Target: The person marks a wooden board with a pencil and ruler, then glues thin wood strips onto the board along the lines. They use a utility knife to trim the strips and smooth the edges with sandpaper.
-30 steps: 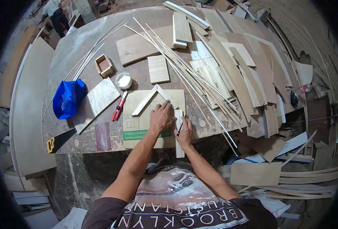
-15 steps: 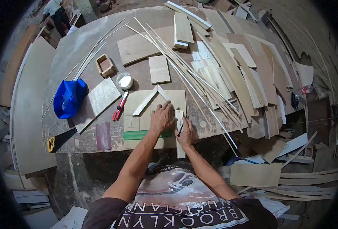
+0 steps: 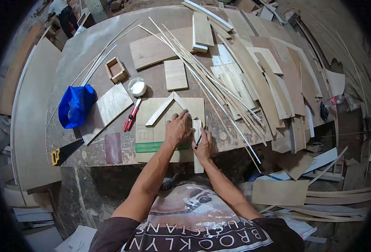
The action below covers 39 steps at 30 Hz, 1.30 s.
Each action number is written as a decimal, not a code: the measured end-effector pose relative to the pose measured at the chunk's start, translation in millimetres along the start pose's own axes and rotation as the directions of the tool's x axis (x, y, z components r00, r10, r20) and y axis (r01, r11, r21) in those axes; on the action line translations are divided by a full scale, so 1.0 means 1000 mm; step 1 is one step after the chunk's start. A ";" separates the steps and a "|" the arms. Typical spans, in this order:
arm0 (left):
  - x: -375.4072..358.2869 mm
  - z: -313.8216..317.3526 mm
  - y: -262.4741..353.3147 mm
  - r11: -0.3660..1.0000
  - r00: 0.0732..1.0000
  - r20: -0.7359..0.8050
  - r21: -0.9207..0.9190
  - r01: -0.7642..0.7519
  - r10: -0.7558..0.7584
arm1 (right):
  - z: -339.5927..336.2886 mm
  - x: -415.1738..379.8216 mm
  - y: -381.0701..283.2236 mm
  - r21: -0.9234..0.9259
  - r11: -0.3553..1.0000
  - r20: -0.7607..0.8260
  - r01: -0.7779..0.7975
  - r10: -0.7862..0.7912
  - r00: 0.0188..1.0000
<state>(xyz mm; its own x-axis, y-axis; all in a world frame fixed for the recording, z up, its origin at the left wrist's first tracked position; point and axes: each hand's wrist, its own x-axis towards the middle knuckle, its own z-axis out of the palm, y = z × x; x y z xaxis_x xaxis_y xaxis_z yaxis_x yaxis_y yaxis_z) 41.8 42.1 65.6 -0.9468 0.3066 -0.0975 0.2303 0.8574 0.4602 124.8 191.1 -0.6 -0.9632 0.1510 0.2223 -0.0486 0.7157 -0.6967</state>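
Note:
A plywood board (image 3: 156,113) lies at the table's near edge, with a house outline in pale wood strips on it. The left sloping strip (image 3: 160,109) meets the right sloping strip (image 3: 180,101) at a peak. My left hand (image 3: 178,131) is spread over the board, fingertips pressing the lower end of the right strip. Beside it, my right hand (image 3: 204,146) grips a dark pencil (image 3: 198,142) and rests on an upright strip (image 3: 198,164) that overhangs the table edge. A green strip (image 3: 152,147) crosses the board under my left wrist.
Left of the board are a red cutter knife (image 3: 131,115), a white glue tub (image 3: 137,87), a blue bag (image 3: 76,107) and a handsaw (image 3: 66,152). Thin sticks (image 3: 193,63) and wood pieces (image 3: 235,84) cover the right side. Another person (image 3: 63,14) stands far left.
The view has shifted very slightly. Both hands and the strips keep practically the same places.

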 end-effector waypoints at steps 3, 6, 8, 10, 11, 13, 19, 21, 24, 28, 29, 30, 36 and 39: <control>0.000 0.004 0.000 1.000 1.000 -0.026 0.008 0.001 -0.001 | -0.004 0.003 -0.001 0.050 0.999 0.004 -0.003 0.003 1.000; 0.004 0.006 -0.002 0.999 1.000 -0.012 0.044 0.027 -0.027 | -0.021 0.011 -0.002 0.026 1.000 -0.066 0.009 -0.008 0.998; 0.003 0.008 -0.005 0.999 0.999 0.029 0.033 0.035 -0.036 | -0.031 0.026 0.004 0.271 0.945 -0.019 -0.183 0.195 0.981; 0.002 0.009 -0.004 0.998 0.999 0.031 0.044 0.036 -0.037 | -0.023 0.042 0.010 0.321 0.943 -0.127 -0.082 0.129 0.984; 0.003 0.008 -0.004 0.998 0.999 0.026 0.059 0.033 -0.034 | -0.027 0.052 0.008 0.491 0.839 0.055 -0.235 0.239 0.969; 0.003 0.008 -0.003 0.998 0.999 0.025 0.061 0.034 -0.036 | -0.027 0.068 0.006 0.573 0.680 0.320 -0.456 0.327 0.889; 0.004 0.008 -0.003 0.997 0.999 0.003 0.068 0.044 -0.045 | -0.005 0.071 0.002 0.606 0.650 0.271 -0.458 0.373 0.887; 0.003 0.009 -0.001 0.996 0.998 0.005 0.070 0.058 -0.059 | -0.003 0.066 0.006 0.589 0.708 0.213 -0.389 0.329 0.920; 0.002 0.004 0.001 0.997 0.999 -0.005 0.053 0.053 -0.053 | 0.000 0.068 0.006 0.596 0.692 0.220 -0.409 0.349 0.911; 0.000 -0.005 0.007 0.996 0.998 0.017 0.059 0.061 -0.062 | 0.012 0.065 0.012 0.573 0.744 0.124 -0.344 0.337 0.933; 0.000 -0.007 0.007 0.997 0.998 0.026 0.054 0.060 -0.061 | 0.017 0.062 0.016 0.574 0.743 0.122 -0.345 0.338 0.933; 0.001 -0.004 0.006 0.997 0.998 0.027 0.054 0.059 -0.060 | 0.021 0.061 0.017 0.579 0.744 0.090 -0.333 0.347 0.933; 0.002 0.000 0.002 0.997 0.998 0.014 0.044 0.062 -0.062 | 0.025 0.058 0.010 0.364 0.910 -0.126 -0.200 0.261 0.957; 0.003 0.005 -0.001 0.997 0.998 0.010 0.049 0.060 -0.061 | 0.019 0.059 0.001 0.321 0.941 -0.156 -0.109 0.166 0.974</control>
<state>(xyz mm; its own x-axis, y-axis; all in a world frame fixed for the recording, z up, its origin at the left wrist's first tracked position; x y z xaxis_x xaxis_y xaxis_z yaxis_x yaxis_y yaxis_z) 39.9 43.9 60.6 -0.9567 0.2583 -0.1340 0.1838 0.8934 0.4099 63.0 187.9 -1.6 -0.9045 0.3724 0.2077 -0.0260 0.4380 -0.8986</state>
